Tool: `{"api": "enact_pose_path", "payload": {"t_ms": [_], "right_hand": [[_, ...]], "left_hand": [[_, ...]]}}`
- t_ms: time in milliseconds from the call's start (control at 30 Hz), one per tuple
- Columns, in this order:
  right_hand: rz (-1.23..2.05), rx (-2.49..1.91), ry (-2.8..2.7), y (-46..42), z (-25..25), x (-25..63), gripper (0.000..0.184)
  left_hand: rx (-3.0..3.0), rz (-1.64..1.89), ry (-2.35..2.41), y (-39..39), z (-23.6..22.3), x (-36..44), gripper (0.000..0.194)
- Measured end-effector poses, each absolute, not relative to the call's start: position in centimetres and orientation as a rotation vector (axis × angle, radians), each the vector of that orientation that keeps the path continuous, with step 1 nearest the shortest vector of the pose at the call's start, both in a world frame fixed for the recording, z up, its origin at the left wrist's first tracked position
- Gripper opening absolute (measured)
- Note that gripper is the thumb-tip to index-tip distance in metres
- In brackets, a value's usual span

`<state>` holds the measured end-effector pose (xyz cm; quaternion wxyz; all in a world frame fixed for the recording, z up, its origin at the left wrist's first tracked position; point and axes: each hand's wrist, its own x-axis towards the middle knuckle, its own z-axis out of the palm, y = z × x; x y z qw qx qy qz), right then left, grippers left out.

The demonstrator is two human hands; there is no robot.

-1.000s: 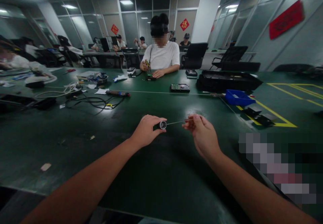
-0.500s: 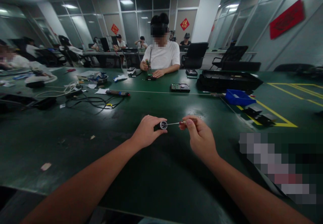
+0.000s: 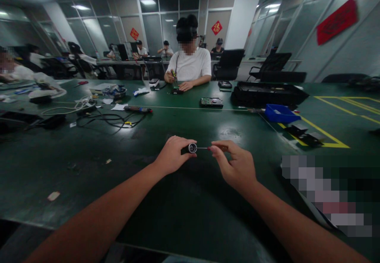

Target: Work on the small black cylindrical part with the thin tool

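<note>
My left hand (image 3: 172, 154) is closed around a small dark cylindrical part (image 3: 192, 148) with a silvery ring-shaped end, which faces toward me. What lies inside the ring is too small to make out. In my right hand (image 3: 240, 163) is a screwdriver (image 3: 223, 148) with a brownish handle, a red collar and a thin metal shaft. The shaft points left, level, and its tip meets the ring at the cylinder's end. Whether the tip sits on a screw is not visible. Both hands are held over the green tabletop (image 3: 166, 211).
Across the table a person in a white shirt (image 3: 190, 65) works with a tool. A hard drive (image 3: 211, 102), a black tray (image 3: 268, 93) and a blue bin (image 3: 281, 113) lie beyond my hands. Black cables (image 3: 109, 121) are at left, a blurred-out item (image 3: 329, 199) at right.
My right hand's grip on the screwdriver has shifted, with its fingers now stretched further along the handle. The shaft has turned to nearly level. My left hand has stayed in place.
</note>
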<state>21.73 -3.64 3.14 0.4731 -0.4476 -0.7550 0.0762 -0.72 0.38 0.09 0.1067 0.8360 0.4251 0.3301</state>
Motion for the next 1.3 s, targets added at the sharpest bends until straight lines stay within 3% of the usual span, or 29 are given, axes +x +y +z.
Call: {"api": "enact_pose_path", "payload": {"t_ms": [233, 700, 1000, 1300], "right_hand": [[0.317, -1.0, -1.937, -3.7, 3.1, 21.7, 0.02], [1.151, -1.024, -1.095, -0.5, 1.2, 21.7, 0.033], [0.741, -1.088, -1.373, -1.3, 1.6, 21.7, 0.03], [0.657, -1.095, -1.487, -2.4, 2.3, 21.0, 0.027]], "left_hand": [[2.469, 0.964, 1.255, 0.4, 0.2, -0.8, 0.038], [2.509, 0.99, 1.206, 0.9, 0.2, -1.0, 0.035], [2.495, 0.916, 1.285, 1.0, 0.0, -1.0, 0.039], [2.469, 0.964, 1.266, 0.7, 0.0, -0.8, 0.039]]}}
